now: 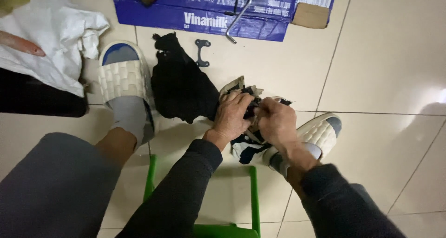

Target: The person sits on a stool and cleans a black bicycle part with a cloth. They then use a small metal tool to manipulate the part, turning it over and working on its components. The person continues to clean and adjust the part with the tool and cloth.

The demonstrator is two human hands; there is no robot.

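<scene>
1. Low over the tiled floor (381, 57), the left hand (232, 115) and right hand (276, 122) both clench a crumpled bundle of black, white and cream rags (248, 143).
2. Judging by the tight wad, the bundle looks only partly worked; most stays bunched.
3. Its long axis runs roughly from the person outward, a cream tip pointing away.
4. A black cloth (181, 84) lies just left; a small metal bracket (202, 52) sits beyond.

Black cloth (181, 87) lay on the tiled floor (385, 66) beside a white slipper (123, 75); a flattened blue carton (204, 10) carried a bent metal crank (239, 15); a small metal bracket (202, 52) lay nearby; white sack (46, 38) at left.
</scene>
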